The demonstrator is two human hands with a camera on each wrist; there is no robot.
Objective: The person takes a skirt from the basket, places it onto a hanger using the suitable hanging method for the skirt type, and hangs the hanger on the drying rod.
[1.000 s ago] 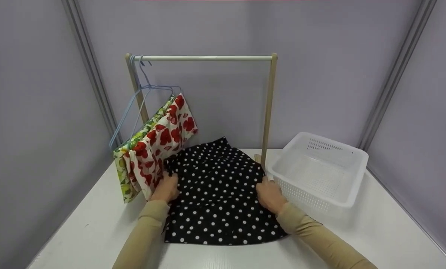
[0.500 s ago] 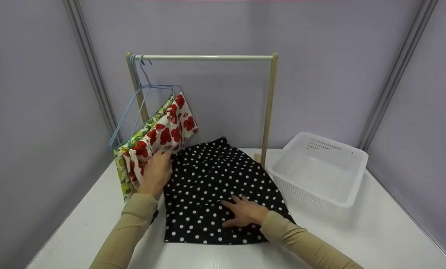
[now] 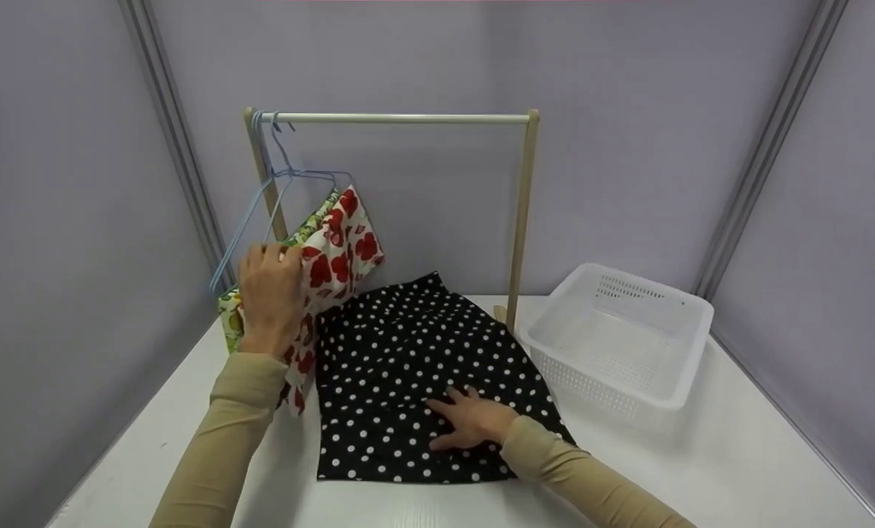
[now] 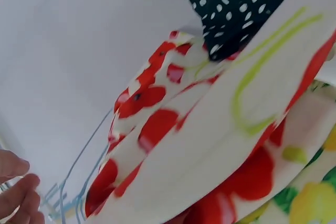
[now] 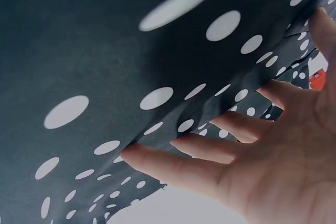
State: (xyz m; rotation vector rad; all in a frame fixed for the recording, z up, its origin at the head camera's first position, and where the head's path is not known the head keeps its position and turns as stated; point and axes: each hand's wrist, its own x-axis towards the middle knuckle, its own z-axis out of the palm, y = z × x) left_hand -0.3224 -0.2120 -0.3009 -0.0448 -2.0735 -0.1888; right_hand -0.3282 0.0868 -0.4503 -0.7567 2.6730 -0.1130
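Observation:
A black cloth with white polka dots (image 3: 400, 345) lies spread on the white table. My right hand (image 3: 474, 419) rests on its lower right part, fingers spread, as the right wrist view also shows. My left hand (image 3: 270, 293) is raised in front of a hanging white cloth with red flowers (image 3: 334, 257) and partly covers it. In the left wrist view its bent fingers (image 4: 18, 198) hold nothing and overlap the area beside the light blue hangers. Behind the red-flowered cloth hangs a green and yellow print cloth (image 3: 229, 315). Both hang from light blue wire hangers (image 3: 290, 173).
A small rack with a white bar (image 3: 393, 118) and wooden posts stands at the back, the hangers at its left end. A white perforated plastic basket (image 3: 591, 385) stands to the right. Pale partition walls (image 3: 408, 59) enclose the table on the back and both sides.
My left hand has left the dotted cloth's left edge and risen up and left toward the hangers. The right hand has let go of the right edge and moved inward onto the cloth.

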